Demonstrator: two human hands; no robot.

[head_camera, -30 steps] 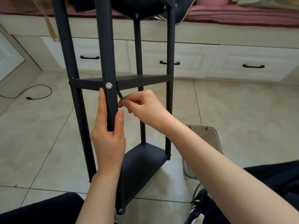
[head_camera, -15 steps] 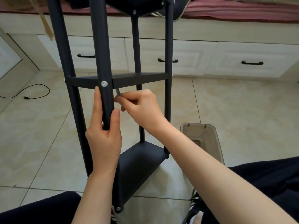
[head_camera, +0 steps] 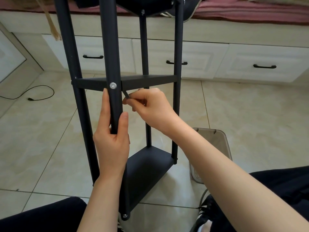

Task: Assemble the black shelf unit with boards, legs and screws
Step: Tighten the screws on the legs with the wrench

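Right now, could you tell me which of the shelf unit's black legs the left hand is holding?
The left hand grips the nearest front leg, the one with the silver screw facing us; the other three legs stand untouched.

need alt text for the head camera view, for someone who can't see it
Seen from above, a person's left hand grips the nearest round leg of a tall black metal shelf unit, while the right hand pinches a small grey hex key beside the middle shelf board. White drawers stand behind on a beige tiled floor.

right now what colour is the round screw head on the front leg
Silver, on the black front leg; round screw head shows best in the head view.
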